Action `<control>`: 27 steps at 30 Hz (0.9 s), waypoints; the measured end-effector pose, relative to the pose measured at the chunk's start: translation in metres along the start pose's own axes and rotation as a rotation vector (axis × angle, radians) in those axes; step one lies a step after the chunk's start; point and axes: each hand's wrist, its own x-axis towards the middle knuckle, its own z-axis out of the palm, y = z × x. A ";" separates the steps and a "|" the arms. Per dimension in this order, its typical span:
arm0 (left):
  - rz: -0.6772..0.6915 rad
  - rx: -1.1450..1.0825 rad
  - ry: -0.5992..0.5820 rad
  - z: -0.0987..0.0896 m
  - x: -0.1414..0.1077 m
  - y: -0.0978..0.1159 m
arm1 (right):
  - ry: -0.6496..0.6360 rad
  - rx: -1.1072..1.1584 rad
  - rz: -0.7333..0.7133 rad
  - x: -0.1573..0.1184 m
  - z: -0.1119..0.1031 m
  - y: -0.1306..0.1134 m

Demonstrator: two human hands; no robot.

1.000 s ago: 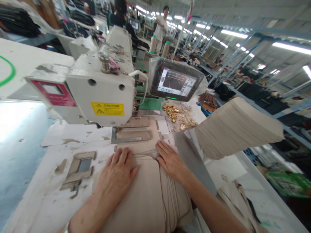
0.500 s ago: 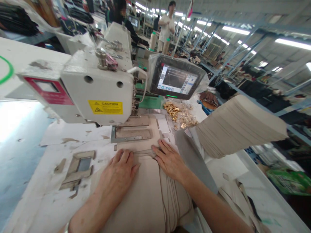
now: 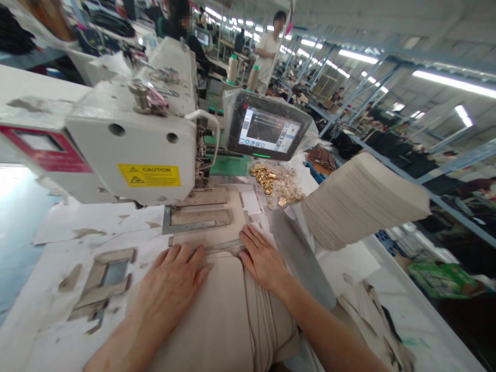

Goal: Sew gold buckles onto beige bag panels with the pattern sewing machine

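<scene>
My left hand (image 3: 170, 279) lies palm down, fingers stretched forward, at the near edge of a flat beige panel (image 3: 209, 241). On that panel's right edge rest the spread fingers of my right hand (image 3: 264, 261). A metal clamp frame (image 3: 189, 226) sits over the panel, beside the head of a white sewing machine (image 3: 132, 134). Close below my hands, a fanned stack of beige panels (image 3: 217, 310) reaches toward me. Neither hand is wrapped round anything; their palms are hidden.
A lit control screen (image 3: 267, 126) stands behind the clamp. Gold metal pieces (image 3: 265, 178) lie in clear plastic. A tall leaning stack of beige pieces (image 3: 360, 201) is at right, above loose strips (image 3: 374, 320). A taped beige frame (image 3: 103, 279) lies left. Another person (image 3: 267, 51) stands farther back.
The camera view has turned slightly right, so the machine and table appear farther left. Both hands stay flat at the panel's near edge, with little visible movement against it.
</scene>
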 end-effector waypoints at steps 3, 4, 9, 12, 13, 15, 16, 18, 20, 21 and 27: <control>-0.003 -0.010 -0.015 0.001 -0.001 0.001 | 0.030 0.147 0.001 -0.001 -0.002 0.005; -0.005 -0.012 -0.022 0.001 -0.001 0.002 | 0.042 0.206 -0.014 -0.001 -0.002 0.009; -0.044 -0.057 -0.073 -0.003 0.002 0.000 | 0.125 0.491 0.044 0.007 -0.009 0.052; -0.053 -0.118 -0.133 -0.008 0.004 -0.005 | 0.339 0.372 0.252 0.029 -0.021 0.084; -0.054 -0.133 -0.155 -0.010 0.005 -0.007 | 0.384 0.288 0.259 0.041 -0.025 0.091; -0.062 -0.147 -0.194 -0.015 0.007 -0.010 | 0.335 0.128 0.181 0.067 -0.035 0.096; -0.077 -0.147 -0.210 -0.019 0.007 -0.012 | 0.240 0.038 0.155 0.080 -0.039 0.096; -0.119 -0.142 -0.243 -0.027 0.006 -0.017 | 0.028 -0.151 0.194 0.101 -0.047 0.092; -0.184 -0.134 -0.262 -0.036 0.002 -0.025 | -0.130 -0.318 0.310 0.112 -0.051 0.094; -0.226 -0.129 -0.262 -0.041 -0.001 -0.031 | -0.160 -0.349 0.342 0.113 -0.050 0.099; -0.610 -0.065 -0.169 -0.059 -0.034 -0.106 | -0.262 -0.495 0.237 0.112 -0.017 0.170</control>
